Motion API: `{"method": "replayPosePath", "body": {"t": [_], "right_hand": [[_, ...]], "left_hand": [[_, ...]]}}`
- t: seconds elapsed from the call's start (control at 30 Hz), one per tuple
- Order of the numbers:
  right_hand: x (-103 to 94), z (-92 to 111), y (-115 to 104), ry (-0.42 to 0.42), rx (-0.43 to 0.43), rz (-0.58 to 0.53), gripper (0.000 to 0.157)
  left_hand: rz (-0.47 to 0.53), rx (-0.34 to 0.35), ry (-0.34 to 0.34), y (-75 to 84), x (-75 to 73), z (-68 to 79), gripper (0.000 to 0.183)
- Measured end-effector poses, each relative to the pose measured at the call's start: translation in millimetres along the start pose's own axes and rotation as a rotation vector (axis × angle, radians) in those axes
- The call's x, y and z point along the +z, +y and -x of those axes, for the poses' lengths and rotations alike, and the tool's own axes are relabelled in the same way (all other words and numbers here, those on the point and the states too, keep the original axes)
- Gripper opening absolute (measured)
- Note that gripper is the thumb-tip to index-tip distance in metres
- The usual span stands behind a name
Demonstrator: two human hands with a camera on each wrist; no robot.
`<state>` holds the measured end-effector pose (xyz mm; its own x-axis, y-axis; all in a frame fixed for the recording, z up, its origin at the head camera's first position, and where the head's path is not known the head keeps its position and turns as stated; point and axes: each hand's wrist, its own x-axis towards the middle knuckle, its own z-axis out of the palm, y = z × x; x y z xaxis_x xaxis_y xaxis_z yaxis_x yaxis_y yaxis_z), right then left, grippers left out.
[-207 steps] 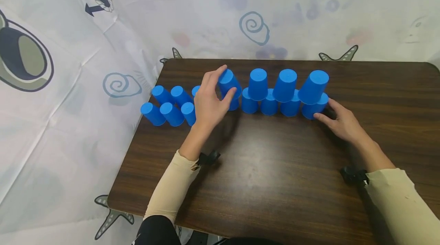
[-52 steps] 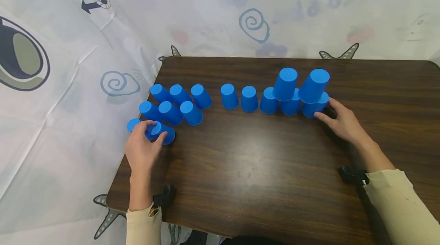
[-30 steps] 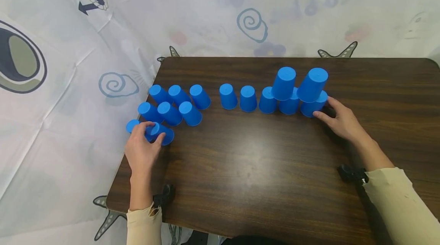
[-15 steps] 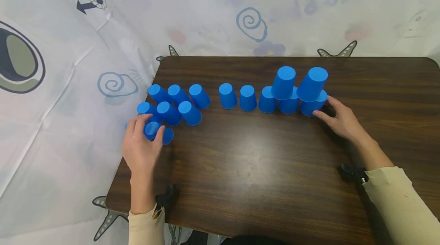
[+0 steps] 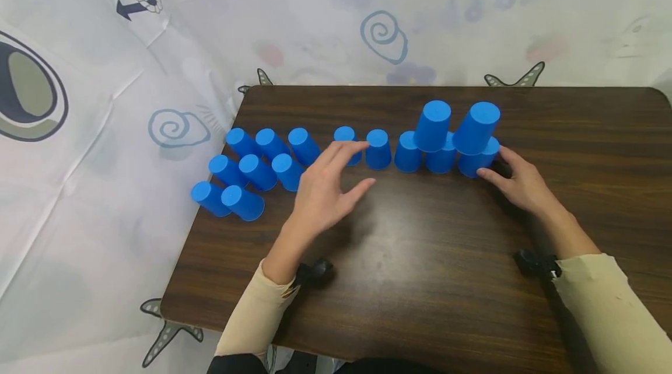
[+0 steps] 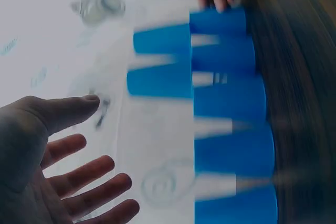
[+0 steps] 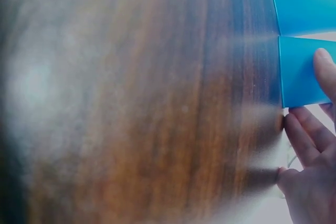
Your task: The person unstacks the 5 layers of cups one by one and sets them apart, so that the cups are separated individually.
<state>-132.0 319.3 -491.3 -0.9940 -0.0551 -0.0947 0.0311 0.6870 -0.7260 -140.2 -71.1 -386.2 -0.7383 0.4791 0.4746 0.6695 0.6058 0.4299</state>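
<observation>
My left hand (image 5: 324, 190) is open and holds nothing, fingers spread in front of the left end of a row of upside-down blue cups; the left wrist view shows its empty palm (image 6: 31, 192). Two upper cups, one (image 5: 433, 126) beside the other (image 5: 476, 129), straddle the cups at the row's right end. At the far right of the bottom row, my right hand (image 5: 525, 184) holds the end cup (image 5: 475, 163) between thumb and fingers. In the right wrist view the thumb lies against that cup (image 7: 299, 72), with fingers at its side.
Several more upside-down blue cups stand at the table's left in slanted rows, the front one of two cups, including a near cup (image 5: 243, 203). The dark wooden table (image 5: 409, 280) meets a printed white cloth (image 5: 315, 30) behind and at the left.
The two left upper cups have left the row's top, and two cups now stand in front of the left group. My left hand has let go there and swung right; my right hand stays put.
</observation>
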Motion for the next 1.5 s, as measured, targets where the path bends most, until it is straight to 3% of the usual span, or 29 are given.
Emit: {"method": "replayPosePath", "body": {"t": [0.13, 0.4, 0.53, 0.73, 0.97, 1.23, 1.37, 1.5], "right_hand": [[-0.5, 1.9, 0.3, -0.002, 0.006, 0.004, 0.08], [-0.1, -0.7, -0.8, -0.004, -0.002, 0.004, 0.08], [-0.6, -1.1, -0.9, 0.005, -0.005, 0.0, 0.08], [-0.8, -1.1, -0.8, 0.001, 0.007, 0.007, 0.081], [-0.1, -0.7, -1.0, 0.002, 0.005, -0.004, 0.08], [-1.6, -1.9, -1.7, 0.012, -0.015, -0.01, 0.078], [-1.5, -1.2, -1.2, 0.006, -0.012, -0.013, 0.078], [-0.7, -0.6, 0.0, -0.002, 0.0, -0.01, 0.08]], "left_hand": [[0.033, 0.021, -0.076, 15.4, 25.2, -27.7, 0.067], [0.049, -0.003, -0.107, 24.3, 69.5, -79.4, 0.075], [0.074, 0.004, -0.101, 25.5, 86.0, -95.4, 0.079], [0.108, 0.012, -0.068, 28.3, 100.7, -107.2, 0.075], [0.124, 0.012, -0.041, 28.1, 103.2, -107.5, 0.06], [0.169, 0.077, 0.117, 21.9, 76.2, -95.0, 0.057], [0.17, 0.047, 0.17, 12.7, 56.0, -72.0, 0.057], [0.209, -0.048, 0.199, 0.5, 34.6, -31.4, 0.06]]}}
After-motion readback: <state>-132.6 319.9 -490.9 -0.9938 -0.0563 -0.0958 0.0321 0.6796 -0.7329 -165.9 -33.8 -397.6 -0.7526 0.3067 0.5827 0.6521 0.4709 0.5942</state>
